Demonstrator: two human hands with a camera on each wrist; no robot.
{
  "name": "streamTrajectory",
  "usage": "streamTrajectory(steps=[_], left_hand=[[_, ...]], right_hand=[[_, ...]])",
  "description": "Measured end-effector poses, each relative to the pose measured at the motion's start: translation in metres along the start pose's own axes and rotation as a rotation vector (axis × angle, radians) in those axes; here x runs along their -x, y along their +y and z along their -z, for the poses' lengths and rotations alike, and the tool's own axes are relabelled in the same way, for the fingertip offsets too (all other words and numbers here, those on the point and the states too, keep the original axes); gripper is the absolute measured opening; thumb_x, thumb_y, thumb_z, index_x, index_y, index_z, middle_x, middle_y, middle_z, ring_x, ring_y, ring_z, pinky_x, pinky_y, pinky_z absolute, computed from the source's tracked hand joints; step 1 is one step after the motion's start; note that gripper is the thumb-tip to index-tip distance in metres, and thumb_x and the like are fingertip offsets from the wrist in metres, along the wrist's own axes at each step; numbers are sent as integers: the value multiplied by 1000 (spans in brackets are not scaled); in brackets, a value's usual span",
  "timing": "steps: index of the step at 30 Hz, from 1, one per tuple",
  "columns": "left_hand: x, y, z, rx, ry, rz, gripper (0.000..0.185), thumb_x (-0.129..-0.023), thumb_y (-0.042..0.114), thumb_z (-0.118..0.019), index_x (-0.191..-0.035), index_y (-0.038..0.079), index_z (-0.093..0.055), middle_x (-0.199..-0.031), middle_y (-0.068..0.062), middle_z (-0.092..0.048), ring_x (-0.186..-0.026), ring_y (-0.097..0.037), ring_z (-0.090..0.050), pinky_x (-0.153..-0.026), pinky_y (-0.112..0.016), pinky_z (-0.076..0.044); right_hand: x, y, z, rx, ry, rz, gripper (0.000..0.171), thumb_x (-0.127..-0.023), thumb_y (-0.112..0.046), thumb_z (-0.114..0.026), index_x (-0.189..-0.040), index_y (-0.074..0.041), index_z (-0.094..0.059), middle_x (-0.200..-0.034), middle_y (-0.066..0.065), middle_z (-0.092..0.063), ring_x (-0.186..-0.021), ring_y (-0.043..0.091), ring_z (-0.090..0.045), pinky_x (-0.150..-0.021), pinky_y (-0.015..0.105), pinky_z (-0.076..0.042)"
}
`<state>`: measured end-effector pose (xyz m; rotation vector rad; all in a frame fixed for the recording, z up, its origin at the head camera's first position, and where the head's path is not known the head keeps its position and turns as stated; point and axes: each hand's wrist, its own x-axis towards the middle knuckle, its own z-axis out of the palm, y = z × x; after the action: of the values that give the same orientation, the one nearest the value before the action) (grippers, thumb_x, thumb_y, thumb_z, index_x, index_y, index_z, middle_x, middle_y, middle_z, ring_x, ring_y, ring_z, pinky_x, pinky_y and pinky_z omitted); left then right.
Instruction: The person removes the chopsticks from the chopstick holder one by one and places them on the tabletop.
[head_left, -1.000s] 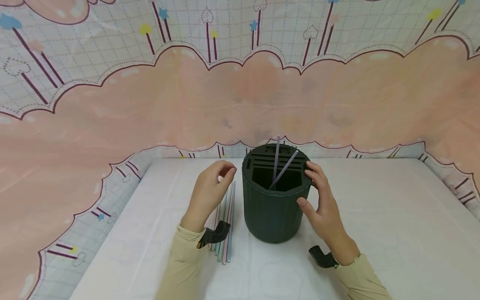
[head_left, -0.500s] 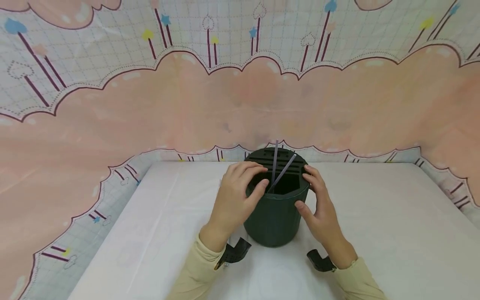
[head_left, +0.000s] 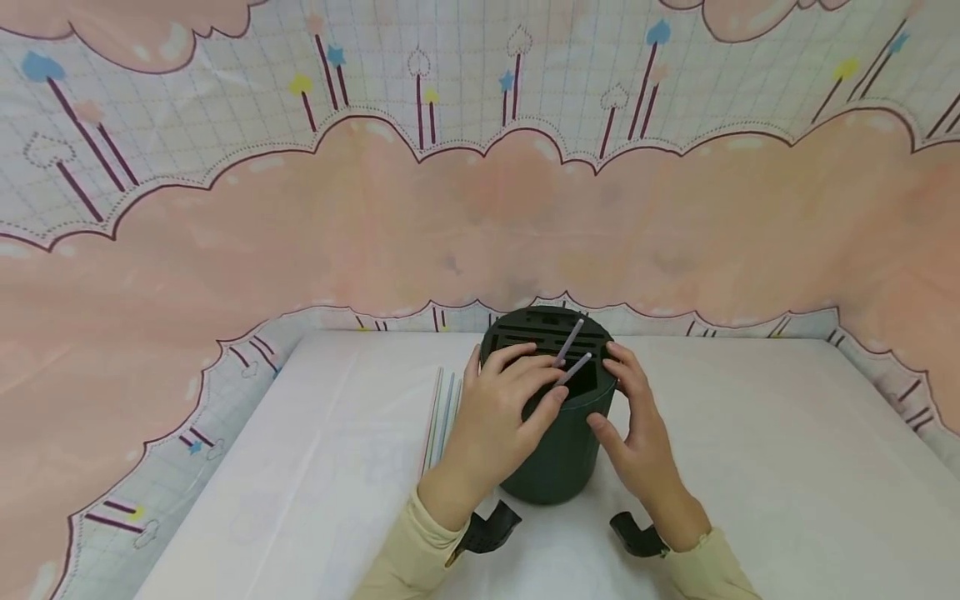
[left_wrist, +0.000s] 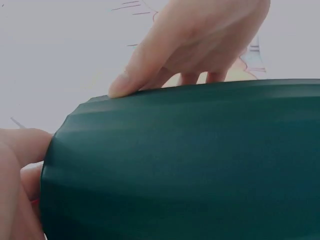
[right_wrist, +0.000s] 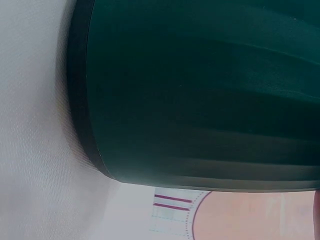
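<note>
Dark green ribbed plastic makes up the round holder [head_left: 558, 433] that both hands clasp near the middle of the white tabletop [head_left: 750, 467]. The left hand [head_left: 498, 417] wraps its near left side, fingers curled over the rim and reaching across the slotted top; the grip is wide, spread to the holder's curve. In the left wrist view the green wall [left_wrist: 190, 165] fills the frame, its surface running in shallow flutes, matte and smooth. The right hand [head_left: 637, 425] takes the opposite side, thumb on the front wall and fingers [head_left: 618, 367] bent over the rim, an equally wide grip closed around the holder. The right wrist view shows the same fluted wall [right_wrist: 200, 95] close up, with the darker band of its base edge to one side.

Between the two grips, two thin grey-purple straws [head_left: 572, 354] stick out of the top openings, leaning at a slant toward the right hand's fingertips. The top itself is flat, with long narrow slots at the back and one larger open well in front.

Just outside the left grip, a small bunch of pale pastel straws [head_left: 442, 408] lies flat on the tabletop, side by side and straight. Each wrist wears a black clip-like mount [head_left: 491, 529] over a beige sleeve [head_left: 405, 567].
</note>
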<state>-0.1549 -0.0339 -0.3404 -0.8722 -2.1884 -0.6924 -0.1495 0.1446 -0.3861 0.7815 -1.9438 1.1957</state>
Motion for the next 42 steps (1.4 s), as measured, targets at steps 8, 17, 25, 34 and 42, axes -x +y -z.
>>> streamTrajectory(steps=[8, 17, 25, 34, 42], left_hand=[[5, 0, 9, 71, -13, 9, 23, -93, 29, -48, -96, 16, -66, -101, 7, -63, -110, -8, -49, -100, -57, -14], [1, 4, 30, 327, 30, 68, 19, -95, 25, -44, -94, 15, -60, -86, 10, -62, -87, 0, -55, -78, -21, -45], [-1, 4, 36, 430, -12, 27, 17, -93, 15, -47, -104, 10, -60, -93, 5, -62, -86, -3, -57, -73, -19, -47], [1, 2, 55, 621, 259, -28, 17, -88, -1, -51, -104, 1, -57, -91, -7, -64, -85, -16, -62, -73, -31, -51], [8, -1, 91, 885, 616, -71, 19, -90, -8, -42, -107, -16, -46, -86, -21, -60, -77, -27, -63, -69, -37, -51]], right_hand=[[0, -2, 0, 5, 2, 14, 58, -91, -36, -49, -125, 9, -36, -135, 25, -30, -126, 28, -29, -99, 19, -27], [1, -3, 1, 21, -1, -12, 56, -90, -33, -51, -126, 8, -37, -136, 23, -30, -128, 26, -28, -99, 19, -26], [-2, -2, 2, 16, 9, 7, 57, -90, -34, -50, -126, 8, -37, -136, 24, -31, -127, 27, -29, -99, 19, -26], [-3, -4, 1, 23, -12, -5, 55, -90, -30, -52, -127, 6, -36, -137, 22, -30, -128, 27, -27, -99, 18, -25], [1, -5, 1, 12, -7, 11, 55, -90, -31, -51, -125, 9, -36, -135, 25, -30, -127, 27, -28, -99, 17, -25]])
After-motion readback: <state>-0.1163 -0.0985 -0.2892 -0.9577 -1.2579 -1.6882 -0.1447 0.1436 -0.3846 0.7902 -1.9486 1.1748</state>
